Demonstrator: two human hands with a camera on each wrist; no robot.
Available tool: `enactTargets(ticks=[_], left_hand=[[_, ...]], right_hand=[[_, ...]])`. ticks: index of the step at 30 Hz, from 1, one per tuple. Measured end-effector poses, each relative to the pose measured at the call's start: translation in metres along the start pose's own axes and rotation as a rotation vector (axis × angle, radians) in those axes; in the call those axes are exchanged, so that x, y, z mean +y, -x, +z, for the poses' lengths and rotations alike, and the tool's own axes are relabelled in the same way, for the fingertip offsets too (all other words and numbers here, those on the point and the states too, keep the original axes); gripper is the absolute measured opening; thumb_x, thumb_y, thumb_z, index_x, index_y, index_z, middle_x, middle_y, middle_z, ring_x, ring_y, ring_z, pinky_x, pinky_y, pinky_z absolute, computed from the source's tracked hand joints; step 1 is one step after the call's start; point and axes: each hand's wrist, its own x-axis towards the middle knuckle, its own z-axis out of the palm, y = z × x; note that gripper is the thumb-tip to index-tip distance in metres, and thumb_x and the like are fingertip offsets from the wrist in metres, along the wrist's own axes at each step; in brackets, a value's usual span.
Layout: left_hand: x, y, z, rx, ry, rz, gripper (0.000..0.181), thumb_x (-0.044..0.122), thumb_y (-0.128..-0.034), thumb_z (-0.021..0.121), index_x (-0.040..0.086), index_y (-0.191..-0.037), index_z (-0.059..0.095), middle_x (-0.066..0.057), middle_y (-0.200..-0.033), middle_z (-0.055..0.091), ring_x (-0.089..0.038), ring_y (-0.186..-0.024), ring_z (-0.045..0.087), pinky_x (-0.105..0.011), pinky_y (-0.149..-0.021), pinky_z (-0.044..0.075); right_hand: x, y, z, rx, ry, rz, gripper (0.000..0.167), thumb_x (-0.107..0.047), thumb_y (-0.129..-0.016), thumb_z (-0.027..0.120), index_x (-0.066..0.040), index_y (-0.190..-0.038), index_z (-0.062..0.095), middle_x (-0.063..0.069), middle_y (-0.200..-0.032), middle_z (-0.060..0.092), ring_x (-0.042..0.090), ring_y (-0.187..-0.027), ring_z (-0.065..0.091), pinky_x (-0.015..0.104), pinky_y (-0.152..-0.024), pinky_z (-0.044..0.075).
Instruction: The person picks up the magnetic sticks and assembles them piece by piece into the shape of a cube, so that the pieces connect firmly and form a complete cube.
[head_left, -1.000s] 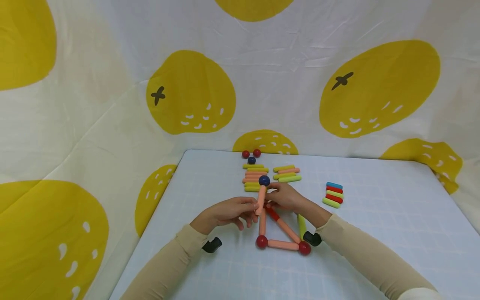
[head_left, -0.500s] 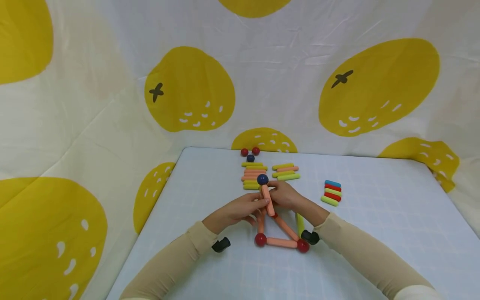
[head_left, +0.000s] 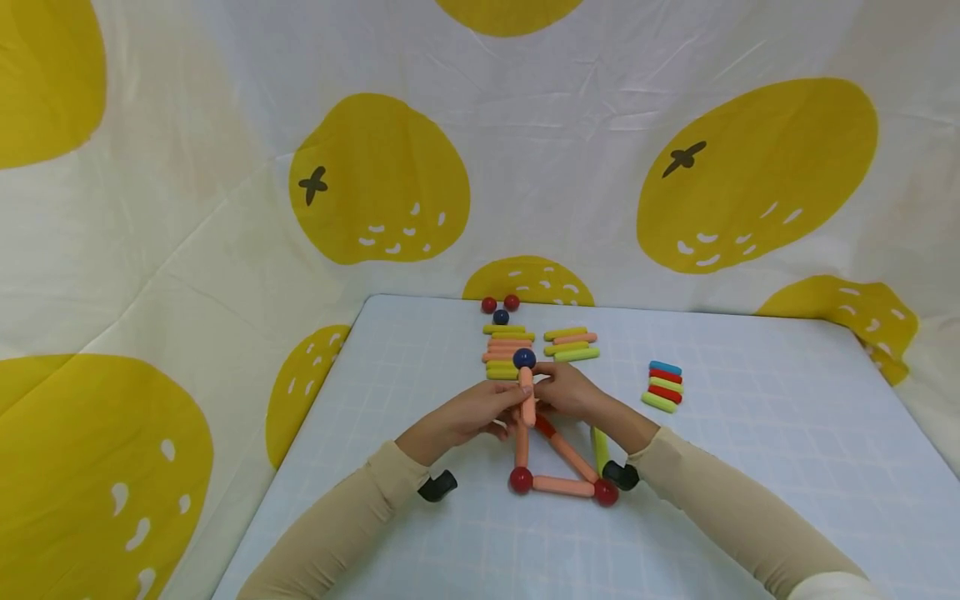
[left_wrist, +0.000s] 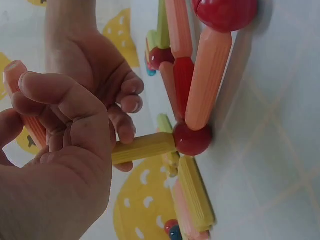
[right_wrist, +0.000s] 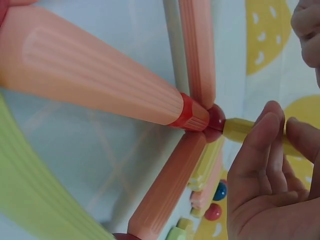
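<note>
My left hand (head_left: 467, 421) pinches an orange stick (head_left: 528, 398) that hangs from a dark blue ball (head_left: 524, 358). Behind it, my right hand (head_left: 567, 390) grips an upright yellow stick (right_wrist: 238, 129), clearest in the right wrist view. That stick stands on a red ball (left_wrist: 192, 138), from which orange sticks spread over the table, one with a red section (right_wrist: 187, 111). Two more red balls (head_left: 521, 479) (head_left: 606, 492) mark the near corners, joined by an orange stick (head_left: 564, 486). My fingers hide part of the yellow stick.
Rows of yellow and orange sticks (head_left: 509, 343) (head_left: 572, 343) lie behind the hands. Two red balls and a blue ball (head_left: 501, 317) are near the back edge. Short coloured sticks (head_left: 664, 385) lie to the right. A green stick (head_left: 600, 450) is beside my right wrist.
The left hand has moved right and up towards the right hand. The orange stick's lower end swung right, then back a little to the left. The right hand keeps nearly the same place.
</note>
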Motion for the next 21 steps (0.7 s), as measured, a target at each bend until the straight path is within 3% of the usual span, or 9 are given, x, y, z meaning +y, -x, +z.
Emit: enactTargets(ticks=[8,21], left_hand=[[-0.0021,-0.0001,-0.0052,-0.048,-0.008,0.026,0.051,0.042,-0.1076,0.049,-0.004,-0.124,0.062,0.002,-0.077,0.060,-0.013,-0.068,0.054,-0.024,-0.063,0.047],[-0.0021,-0.0005,-0.0076,-0.021,-0.019,0.026,0.051,0.043,-0.1076,0.048,-0.002,-0.127,0.063,0.001,-0.078,0.060,-0.013,-0.069,0.055,-0.024,-0.064,0.047]], right_hand=[[-0.0002,0.0000,-0.0003,-0.009,-0.002,0.023,0.040,-0.017,-0.098,0.062,-0.006,-0.137,0.058,0.009,-0.098,0.075,0.015,-0.079,0.067,0.033,-0.077,0.060],[-0.0014,0.0016,0.0000,0.002,-0.001,0.021,0.036,-0.020,-0.099,0.064,-0.010,-0.133,0.061,0.005,-0.087,0.073,0.018,-0.076,0.065,0.031,-0.071,0.056]])
